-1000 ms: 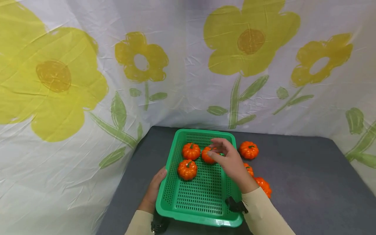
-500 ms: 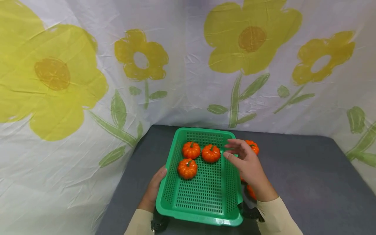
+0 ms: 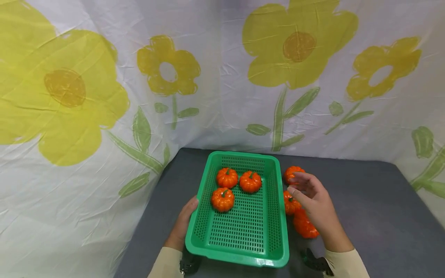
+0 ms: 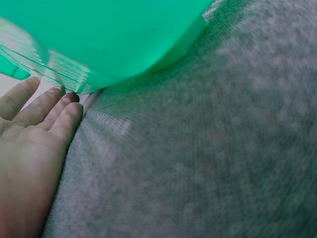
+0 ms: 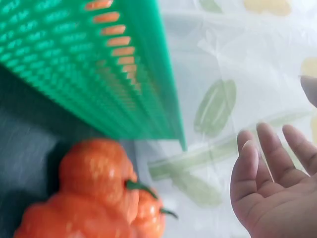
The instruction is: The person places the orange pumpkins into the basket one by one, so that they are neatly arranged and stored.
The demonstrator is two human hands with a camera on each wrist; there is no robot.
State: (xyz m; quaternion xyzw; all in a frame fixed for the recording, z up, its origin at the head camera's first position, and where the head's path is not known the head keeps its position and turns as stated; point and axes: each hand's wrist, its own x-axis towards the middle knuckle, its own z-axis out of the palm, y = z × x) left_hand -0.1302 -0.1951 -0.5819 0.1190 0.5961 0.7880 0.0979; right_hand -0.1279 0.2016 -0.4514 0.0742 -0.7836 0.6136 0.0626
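A green slatted basket [image 3: 240,231] holds several orange pumpkins: two side by side at the back, [image 3: 227,178] and one in front of them. My left hand [image 3: 183,224] rests against the basket's left rim, its fingers relaxed; in the left wrist view that hand [image 4: 37,144] touches the basket's side [image 4: 114,39]. Over the pumpkins outside the basket's right side hovers my right hand [image 3: 318,204], fingers loosely bent and holding nothing. The right wrist view shows this hand [image 5: 277,183] apart from the pumpkins [image 5: 94,173] and the basket wall [image 5: 148,64].
Just right of the basket, several pumpkins [image 3: 306,227] lie in a rough row on the dark grey table [image 3: 368,208]. A white cloth with yellow flowers [image 3: 222,108] hangs behind the table and along its left side.
My right hand has moved right, from above the back right pumpkin in the basket to over the pumpkins outside it. The left hand stays at the rim.
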